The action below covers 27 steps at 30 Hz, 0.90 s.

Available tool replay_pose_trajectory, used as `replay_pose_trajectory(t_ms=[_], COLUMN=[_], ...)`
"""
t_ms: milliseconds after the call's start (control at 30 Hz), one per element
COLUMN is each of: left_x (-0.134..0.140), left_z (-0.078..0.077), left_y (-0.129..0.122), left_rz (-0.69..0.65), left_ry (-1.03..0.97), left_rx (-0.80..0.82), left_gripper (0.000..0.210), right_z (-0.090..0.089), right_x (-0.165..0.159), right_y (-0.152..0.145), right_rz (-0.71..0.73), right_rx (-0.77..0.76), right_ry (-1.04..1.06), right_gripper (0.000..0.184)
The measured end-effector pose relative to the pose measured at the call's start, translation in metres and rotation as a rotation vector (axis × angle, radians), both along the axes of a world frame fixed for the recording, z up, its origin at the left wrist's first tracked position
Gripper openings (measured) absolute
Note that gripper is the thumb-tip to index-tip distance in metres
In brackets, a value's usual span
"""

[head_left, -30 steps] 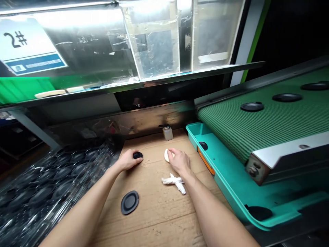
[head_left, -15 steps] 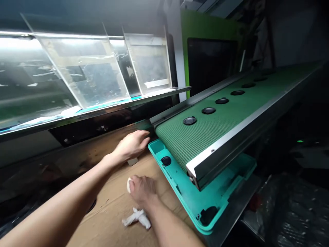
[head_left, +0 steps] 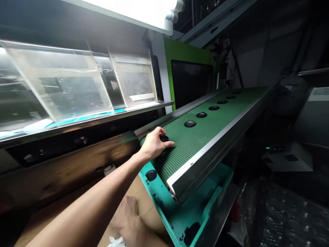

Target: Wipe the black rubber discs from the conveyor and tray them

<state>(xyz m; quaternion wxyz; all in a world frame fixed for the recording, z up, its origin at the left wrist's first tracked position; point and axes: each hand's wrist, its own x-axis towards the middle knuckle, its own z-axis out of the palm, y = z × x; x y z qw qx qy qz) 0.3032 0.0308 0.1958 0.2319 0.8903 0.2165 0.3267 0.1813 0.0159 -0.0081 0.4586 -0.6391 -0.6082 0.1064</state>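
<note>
My left hand (head_left: 157, 141) reaches over the near end of the green conveyor belt (head_left: 177, 151). Its thumb and fingers close around the edges of a black round part (head_left: 163, 138) on the belt, partly hidden by the hand. Behind it, several more black round parts (head_left: 190, 124) lie in a row along the belt. Lower down, my right hand (head_left: 125, 216) is over the cardboard and smeared by motion; its fingers and anything in them are unclear. A crumpled white cloth (head_left: 117, 242) lies just below it.
Under the belt's end sits a teal tray (head_left: 151, 190) with a black round part (head_left: 151, 175) at its corner. A metal rail (head_left: 205, 147) edges the belt. Clear panels (head_left: 77, 89) stand at left. A small roll-like object (head_left: 109, 169) is by the wooden wall.
My left hand has moved up and right onto the belt, around the nearest black part. My right hand has shifted down and left in view. The camera view has turned upward and right.
</note>
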Motion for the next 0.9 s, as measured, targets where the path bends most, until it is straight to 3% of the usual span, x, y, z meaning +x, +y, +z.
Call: replay_pose_trajectory(t_ms=[67, 133, 200, 300, 400, 467, 567, 667, 800, 900], left_x=[-0.053, -0.117, -0.185, -0.279, -0.339, -0.358, -0.362, -0.357, -0.354, -0.356], left_z=[-0.007, -0.027, -0.057, -0.107, -0.145, -0.162, -0.173, -0.173, -0.169, -0.171], left_y=[-0.006, -0.007, -0.004, 0.004, 0.008, 0.007, -0.002, -0.015, -0.026, -0.028], left_rz=[0.058, 0.153, 0.293, 0.529, 0.669, 0.648, 0.556, 0.33, -0.053, -0.106], left_ry=[-0.111, -0.264, -0.47, -0.809, -0.998, -1.075, -1.091, -1.066, -1.094, -1.133], left_rx=[-0.182, -0.487, -0.814, -1.124, -1.353, -1.449, -1.415, -1.425, -1.567, -1.563], left_gripper=[0.059, 0.054, 0.037, 0.012, 0.007, 0.008, 0.014, 0.021, 0.035, 0.033], right_z=[0.002, 0.004, 0.004, 0.006, 0.016, 0.026, 0.037, 0.036, 0.032, 0.034], right_x=[-0.004, -0.007, -0.006, -0.002, -0.006, -0.019, -0.054, -0.086, -0.102, -0.107], right_y=[0.0, -0.001, -0.003, -0.005, -0.006, -0.011, -0.025, -0.04, -0.042, -0.038], right_rz=[-0.099, -0.117, -0.104, -0.102, -0.136, -0.096, 0.124, 0.248, 0.114, -0.048], right_rx=[-0.091, -0.112, -0.107, -0.127, -0.085, 0.026, 0.171, 0.083, -0.085, -0.172], right_ry=[-0.042, -0.101, -0.135, -0.13, -0.046, 0.03, 0.119, 0.05, -0.179, -0.272], right_gripper=[0.036, 0.035, 0.035, 0.034, 0.034, 0.037, 0.042, 0.041, 0.042, 0.045])
